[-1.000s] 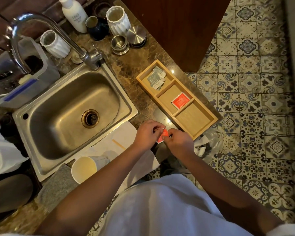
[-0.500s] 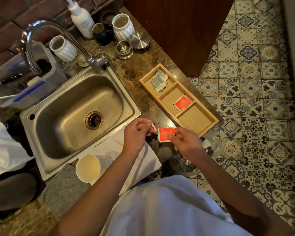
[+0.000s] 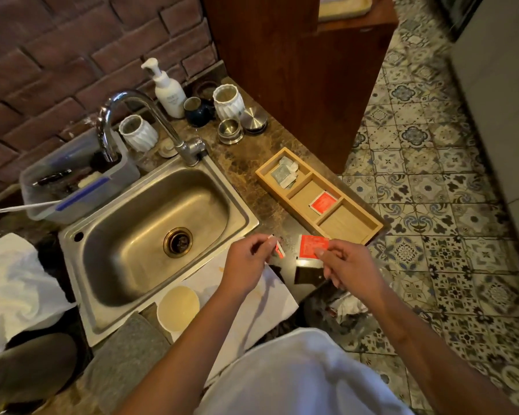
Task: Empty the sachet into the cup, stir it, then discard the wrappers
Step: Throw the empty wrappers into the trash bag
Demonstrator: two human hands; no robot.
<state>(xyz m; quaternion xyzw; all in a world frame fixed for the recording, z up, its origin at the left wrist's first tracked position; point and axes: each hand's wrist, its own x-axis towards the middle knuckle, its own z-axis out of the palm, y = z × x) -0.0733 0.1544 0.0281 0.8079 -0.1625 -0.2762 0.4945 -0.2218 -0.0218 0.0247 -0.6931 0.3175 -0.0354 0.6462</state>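
My right hand (image 3: 343,263) pinches a red sachet (image 3: 309,246) by its lower right corner, holding it above the counter edge. My left hand (image 3: 247,259) grips a thin torn-off strip (image 3: 279,250) of the sachet between thumb and fingers. The two pieces are a hand's width apart. A white paper cup (image 3: 179,307) stands on the counter below my left forearm, next to the sink's front right corner. It holds a pale liquid. A white napkin (image 3: 270,304) lies under my left wrist.
A steel sink (image 3: 138,235) with a tap (image 3: 150,115) fills the left. A wooden tray (image 3: 369,227) holds another red sachet (image 3: 324,202) and grey packets (image 3: 283,175). A bin with crumpled wrappers (image 3: 346,307) sits below the counter edge. Jars and a soap bottle (image 3: 167,88) line the back.
My hands were together tearing the sachet; they have since pulled apart, the left taking the torn strip and the right keeping the sachet. The camera tilted upward.
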